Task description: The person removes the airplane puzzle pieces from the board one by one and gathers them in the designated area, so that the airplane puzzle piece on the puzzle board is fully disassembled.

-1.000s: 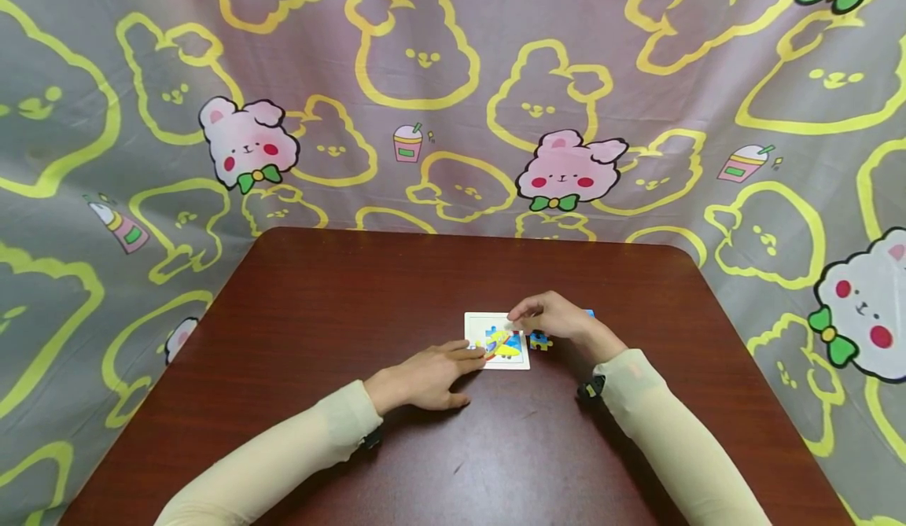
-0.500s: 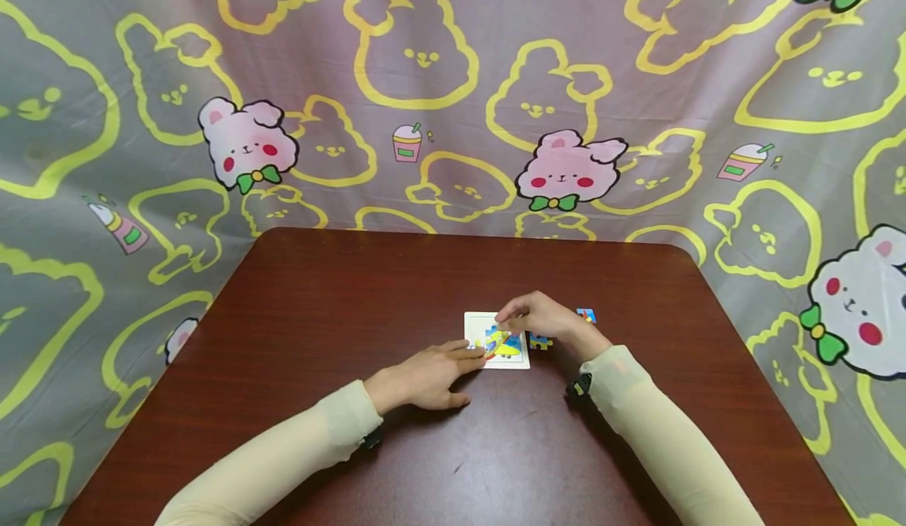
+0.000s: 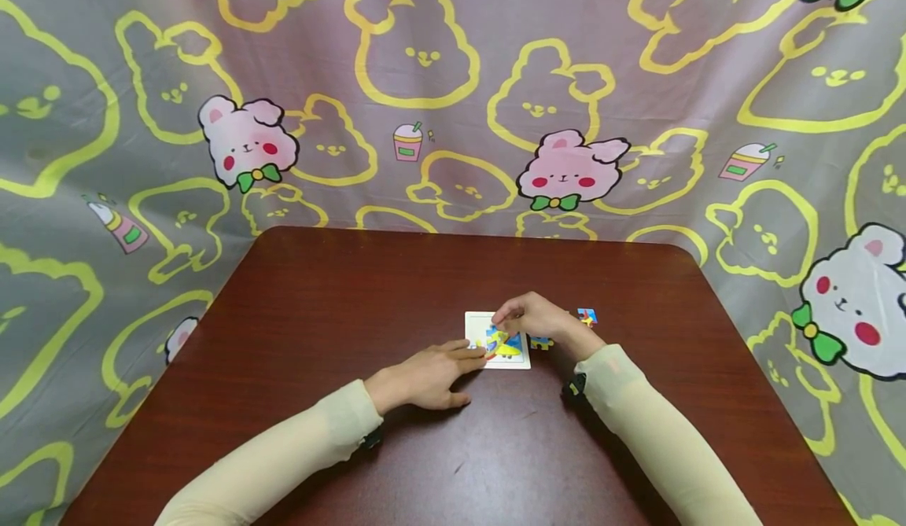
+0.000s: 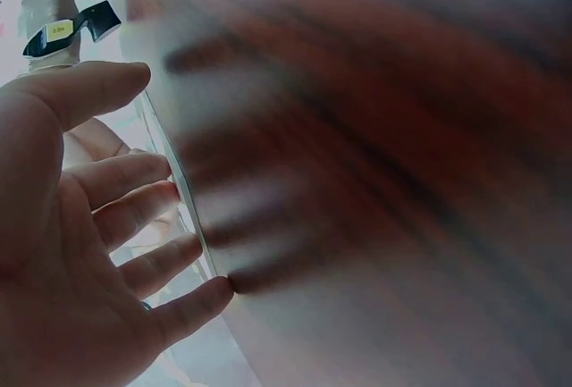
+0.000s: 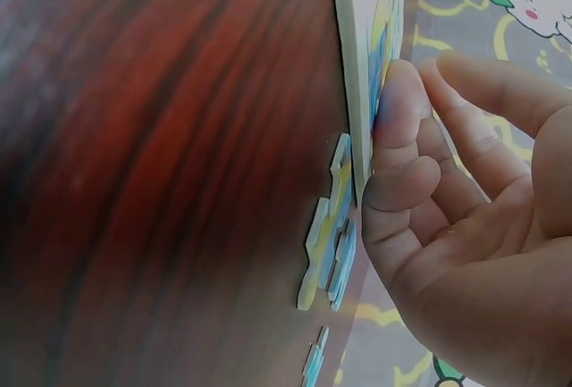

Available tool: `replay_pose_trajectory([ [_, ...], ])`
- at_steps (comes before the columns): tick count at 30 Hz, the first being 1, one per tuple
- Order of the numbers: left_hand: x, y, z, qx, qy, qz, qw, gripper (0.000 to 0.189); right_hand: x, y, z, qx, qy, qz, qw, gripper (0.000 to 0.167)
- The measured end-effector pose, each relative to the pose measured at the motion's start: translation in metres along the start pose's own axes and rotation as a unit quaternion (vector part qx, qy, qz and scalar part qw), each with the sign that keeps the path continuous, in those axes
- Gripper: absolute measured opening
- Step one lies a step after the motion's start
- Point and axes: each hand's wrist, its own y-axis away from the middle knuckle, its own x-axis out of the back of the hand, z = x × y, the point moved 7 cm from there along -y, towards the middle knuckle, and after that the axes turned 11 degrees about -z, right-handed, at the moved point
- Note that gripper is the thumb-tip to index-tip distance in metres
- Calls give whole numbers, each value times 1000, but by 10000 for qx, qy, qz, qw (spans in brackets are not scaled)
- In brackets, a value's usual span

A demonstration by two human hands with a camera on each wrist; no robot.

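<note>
A square, white-framed jigsaw puzzle [image 3: 474, 319] lies on the table, with blue and yellow pieces in its middle. My left hand [image 3: 432, 377] lies palm down at its left side, fingers extended over the frame. In the left wrist view, fingertips [image 4: 192, 246] of that hand reach the board's edge. Over the upper part of the puzzle, my right hand [image 3: 541, 318] brings thumb and index finger together at a puzzle piece [image 3: 491, 329], mostly hidden beneath the fingertips. The right wrist view shows those fingers [image 5: 398, 105] against the board's face [image 5: 380, 56].
Right of the board lie loose blue and yellow puzzle pieces [image 3: 542, 343], partly under the right wrist. Another loose piece [image 3: 587, 316] sits farther right. The brown table [image 3: 354, 290] reaches back to a patterned curtain [image 3: 439, 133].
My right hand has shifted left across the puzzle, then nearly settled near its upper middle. The loose piece at far right has come into fuller view. My left hand stays put.
</note>
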Motion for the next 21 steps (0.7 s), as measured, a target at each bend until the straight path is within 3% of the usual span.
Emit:
replay_pose_trajectory([
  [21, 3, -1, 0, -2, 3, 5, 10000, 67, 1, -2, -3, 74, 67, 178, 9998, 15],
])
